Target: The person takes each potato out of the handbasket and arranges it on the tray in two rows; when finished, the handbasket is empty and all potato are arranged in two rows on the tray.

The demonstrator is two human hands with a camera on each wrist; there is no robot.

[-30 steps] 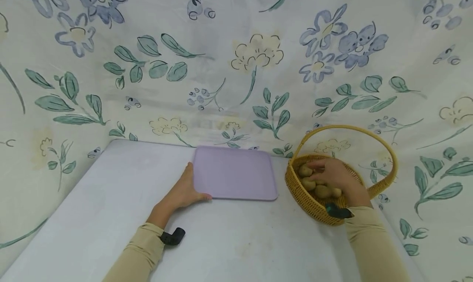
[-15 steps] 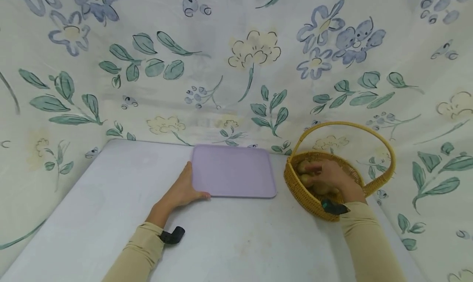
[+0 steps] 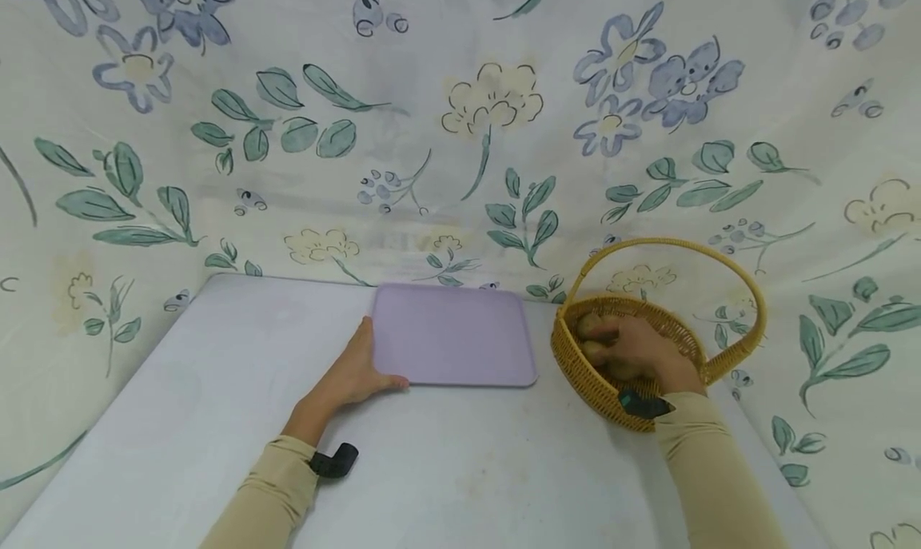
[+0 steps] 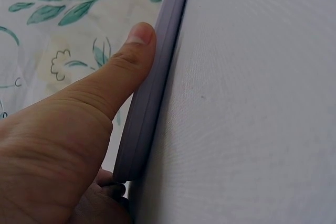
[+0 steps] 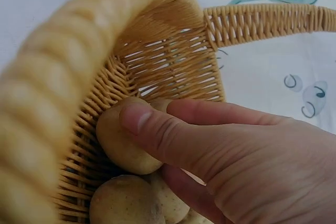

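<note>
My left hand (image 3: 354,373) rests at the near left corner of a lilac tray (image 3: 453,337), its thumb laid straight along the near edge and its fingers along the left side. In the left wrist view the thumb touches the tray's outer rim (image 4: 149,93). My right hand (image 3: 647,353) reaches into a wicker basket (image 3: 586,385) on the right. Its thumb and fingers pinch a potato (image 5: 118,140), as the right wrist view shows. Another potato (image 5: 123,203) and several more lie below, partly hidden by the hand.
The basket's tall arched handle (image 3: 669,243) rises over the right hand. A white-covered table (image 3: 460,461) carries the tray and basket. Behind and at the sides hangs floral cloth (image 3: 403,109).
My right hand has shifted slightly left inside the basket, its fingers now around the potato near the left wall. The left hand and tray stay put; the head view has shifted slightly.
</note>
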